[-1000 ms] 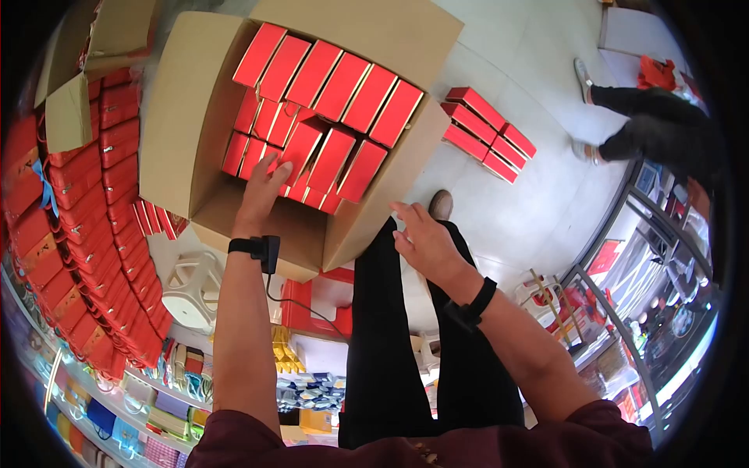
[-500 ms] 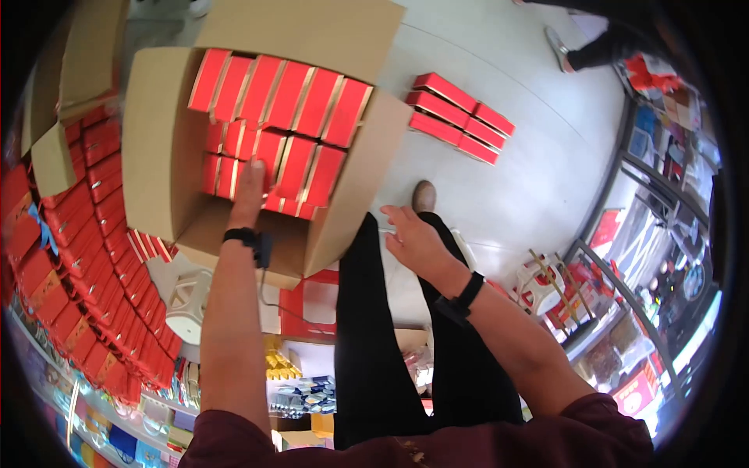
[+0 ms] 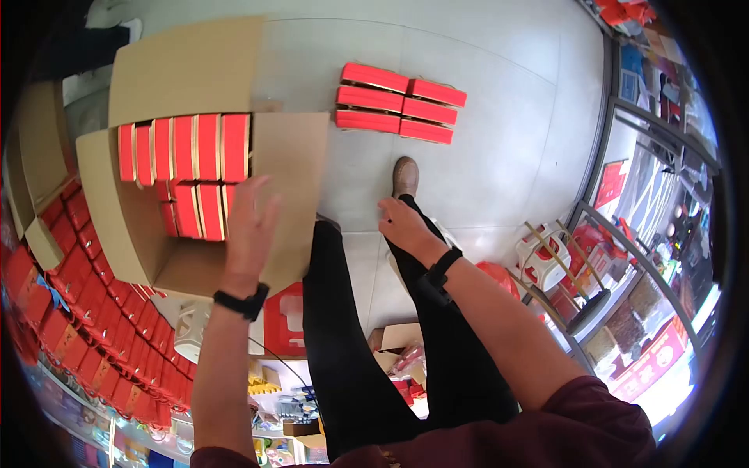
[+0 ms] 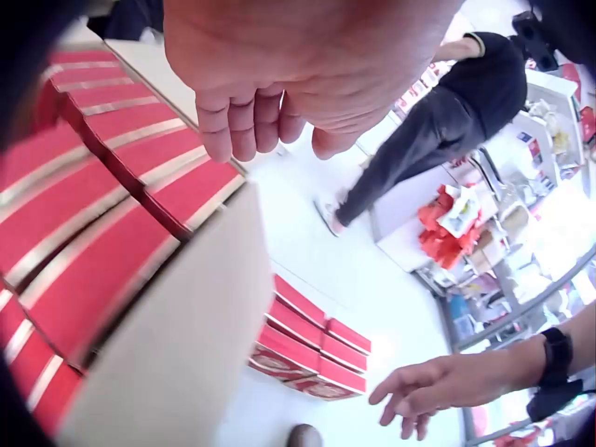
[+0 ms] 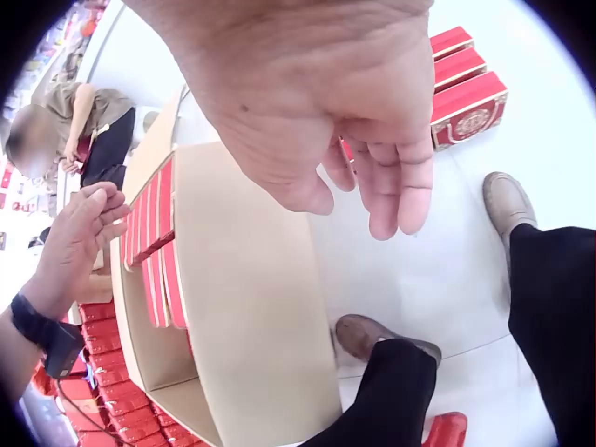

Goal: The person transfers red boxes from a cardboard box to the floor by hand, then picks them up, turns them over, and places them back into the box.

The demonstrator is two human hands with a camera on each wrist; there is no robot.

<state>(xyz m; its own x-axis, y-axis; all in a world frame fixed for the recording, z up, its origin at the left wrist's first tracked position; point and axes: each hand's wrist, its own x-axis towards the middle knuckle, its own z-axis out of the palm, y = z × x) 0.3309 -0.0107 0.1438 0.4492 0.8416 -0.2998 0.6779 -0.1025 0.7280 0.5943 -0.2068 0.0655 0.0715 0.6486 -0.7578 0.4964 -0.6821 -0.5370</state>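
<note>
An open cardboard box [image 3: 289, 171] holds rows of upright red boxes [image 3: 185, 148] with gold edges. My left hand [image 3: 251, 234] is raised by the box's right side, overlapping the flap and the nearest red box in the head view. Its fingers are extended with nothing in them, as the left wrist view of the hand [image 4: 298, 74] also shows. Out over the floor, beside my knee, my right hand [image 3: 409, 230] hangs empty with loosely bent fingers. Two adjoining rows of red boxes [image 3: 374, 97] lie on the floor to the right of the cardboard box.
Stacked red bags [image 3: 78, 304] line the left side, near a white stool [image 3: 189, 331] and a red stool [image 3: 282, 321]. One person [image 4: 438, 130] stands beyond the floor boxes; another person [image 5: 102, 140] is beyond the cardboard box. A glass door frame [image 3: 616, 129] borders the right.
The head view has turned right, shifting the cardboard box leftward. My left hand has left the red boxes inside and moved to the cardboard box's right side. My right hand stays empty.
</note>
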